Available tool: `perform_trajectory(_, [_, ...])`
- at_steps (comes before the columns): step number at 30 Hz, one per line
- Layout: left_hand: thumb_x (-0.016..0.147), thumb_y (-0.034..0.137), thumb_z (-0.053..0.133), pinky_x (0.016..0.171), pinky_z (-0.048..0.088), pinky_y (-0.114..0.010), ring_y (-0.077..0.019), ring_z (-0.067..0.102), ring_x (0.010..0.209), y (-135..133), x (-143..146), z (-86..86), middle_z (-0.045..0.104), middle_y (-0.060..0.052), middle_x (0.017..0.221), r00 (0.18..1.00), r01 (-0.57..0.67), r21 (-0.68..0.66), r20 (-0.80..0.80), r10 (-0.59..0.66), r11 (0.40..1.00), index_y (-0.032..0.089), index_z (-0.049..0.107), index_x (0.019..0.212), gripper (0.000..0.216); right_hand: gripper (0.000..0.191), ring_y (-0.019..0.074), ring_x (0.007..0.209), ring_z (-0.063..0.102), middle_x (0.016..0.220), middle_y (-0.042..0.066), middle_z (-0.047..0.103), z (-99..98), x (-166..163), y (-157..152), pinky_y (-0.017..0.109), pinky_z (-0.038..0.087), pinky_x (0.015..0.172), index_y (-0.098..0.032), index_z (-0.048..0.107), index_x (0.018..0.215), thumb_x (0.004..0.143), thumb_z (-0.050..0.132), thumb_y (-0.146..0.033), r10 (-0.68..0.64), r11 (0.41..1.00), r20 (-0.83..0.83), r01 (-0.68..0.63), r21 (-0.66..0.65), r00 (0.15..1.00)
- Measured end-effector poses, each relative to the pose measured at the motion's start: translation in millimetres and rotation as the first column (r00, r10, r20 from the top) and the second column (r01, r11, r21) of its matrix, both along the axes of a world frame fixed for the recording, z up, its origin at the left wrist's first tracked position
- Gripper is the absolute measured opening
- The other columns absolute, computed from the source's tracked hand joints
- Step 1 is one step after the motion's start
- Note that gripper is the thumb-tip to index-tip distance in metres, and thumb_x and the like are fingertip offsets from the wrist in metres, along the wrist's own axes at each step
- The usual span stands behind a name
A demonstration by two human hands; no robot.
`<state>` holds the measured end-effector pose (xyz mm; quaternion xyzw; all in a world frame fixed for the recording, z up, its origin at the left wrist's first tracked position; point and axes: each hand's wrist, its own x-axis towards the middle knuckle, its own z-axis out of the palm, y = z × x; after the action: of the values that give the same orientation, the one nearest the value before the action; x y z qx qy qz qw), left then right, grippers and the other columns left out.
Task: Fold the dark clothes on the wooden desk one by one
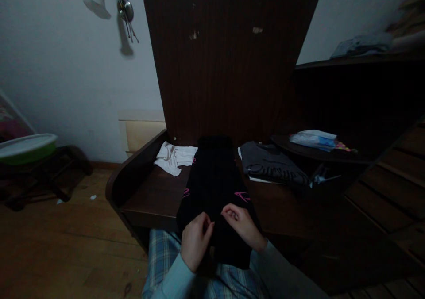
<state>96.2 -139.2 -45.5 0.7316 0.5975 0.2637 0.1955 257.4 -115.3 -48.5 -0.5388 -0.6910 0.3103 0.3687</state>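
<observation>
A long black garment (215, 179) with pink markings lies over the dark wooden desk, its near end hanging over the edge toward my lap. My left hand (196, 239) is above the near left part of the garment, thumb and fingers pinched together. My right hand (244, 226) is opposite it on the right, fingers curled in. The two hands are a short gap apart. Whether either pinch holds black cloth or some small thing cannot be made out. A crumpled white cloth (174, 156) lies left of the garment, and a folded dark grey shirt (270, 162) with black lettering lies right.
The desk (151, 197) has a raised curved side on the left and a tall dark back panel (229, 60). A low shelf (345, 155) at right holds a blue and white packet (314, 139). A green-sided basin (29, 148) stands on a stool at left.
</observation>
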Motion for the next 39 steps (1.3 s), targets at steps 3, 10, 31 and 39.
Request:
perform_trajectory(3, [0.077,0.028,0.046,0.052,0.031,-0.021,-0.0118,0.055,0.060,-4,1,1.5,0.057,0.002,0.066,0.993,-0.010,-0.016,-0.118,0.008,1.000,0.021,0.049,0.072,0.009,0.018,0.0088,0.046,0.045,0.047,-0.004,0.048,1.2,-9,-10,0.020,0.030,0.047,-0.019,0.055,0.063,0.076,0.048,-0.029,-0.067,0.998,0.222,0.065,0.019,0.973])
perform_trajectory(10, [0.079,0.025,0.041,0.052,0.031,-0.024,-0.0148,0.058,0.064,-4,11,-0.6,0.059,-0.001,0.071,0.967,-0.059,-0.007,-0.247,0.055,0.998,0.020,0.048,0.077,0.009,0.014,0.0132,0.059,0.057,0.067,0.001,0.063,11.2,-29,-23,0.022,0.030,0.050,-0.022,0.057,0.068,0.076,0.046,-0.024,-0.082,0.995,0.590,0.097,0.006,0.803])
perform_trajectory(31, [0.082,0.024,0.039,0.056,0.036,-0.023,-0.0164,0.060,0.070,-3,13,1.9,0.061,-0.004,0.075,0.972,-0.018,-0.037,-0.234,0.009,0.999,0.018,0.045,0.079,0.009,0.020,0.0106,0.061,0.058,0.065,-0.001,0.064,24.5,-30,-16,0.021,0.025,0.049,-0.021,0.060,0.065,0.078,0.046,-0.027,-0.083,0.983,0.636,0.167,-0.073,0.767])
perform_trajectory(39, [0.081,0.022,0.038,0.057,0.038,-0.024,-0.0186,0.062,0.073,0,15,-0.7,0.063,-0.006,0.078,0.972,-0.042,-0.056,-0.231,0.028,0.998,0.017,0.044,0.085,0.009,0.020,0.0113,0.063,0.058,0.066,0.000,0.065,22.5,-31,-17,0.022,0.024,0.050,-0.021,0.060,0.065,0.077,0.046,-0.028,-0.095,0.984,0.629,0.167,-0.056,0.771])
